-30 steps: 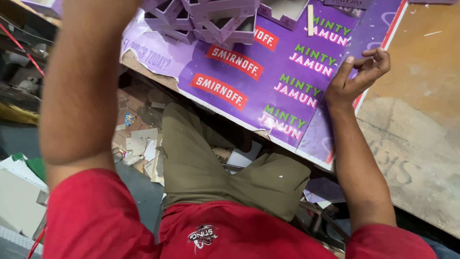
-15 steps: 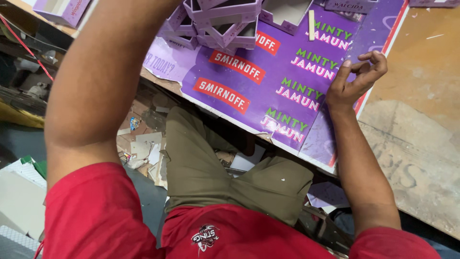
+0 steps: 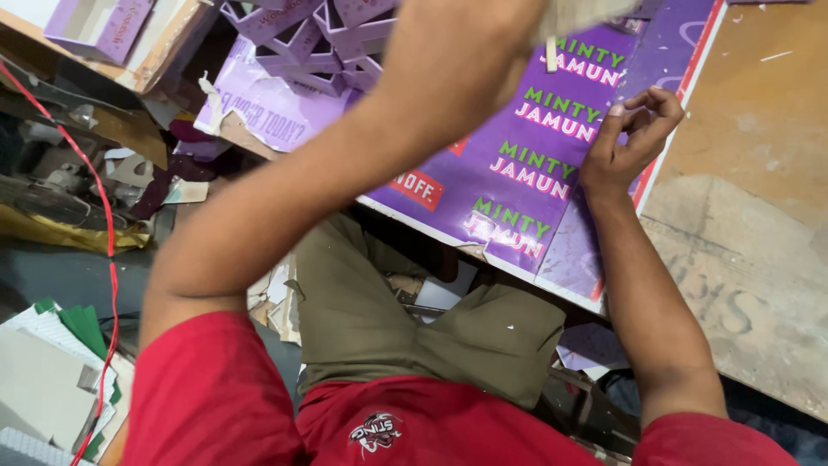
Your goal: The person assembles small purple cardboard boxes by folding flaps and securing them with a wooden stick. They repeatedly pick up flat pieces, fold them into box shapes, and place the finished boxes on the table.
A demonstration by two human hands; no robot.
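A large purple printed sheet (image 3: 517, 185) with a red and white border lies on a wooden board (image 3: 750, 173). My right hand (image 3: 634, 134) rests on the sheet near its right edge, fingers curled, thumb and forefinger tips together; nothing shows between them. My left forearm (image 3: 362, 164) reaches up across the sheet. My left hand is cut off at the top edge, where something pale beige (image 3: 586, 13) shows. A small pale strip (image 3: 550, 53) lies on the sheet just under it.
Purple cardboard dividers (image 3: 319, 43) are piled at the sheet's far end, and a purple box (image 3: 99, 26) sits top left. Paper scraps (image 3: 276, 302) lie on the floor by my knees, a red wire (image 3: 108, 250) runs down the left, and green and white sheets (image 3: 52, 362) lie bottom left.
My left arm has swung right, now crossing over the sheet and covering its left half. My right hand stays at the sheet's right edge, fingers curled tighter.
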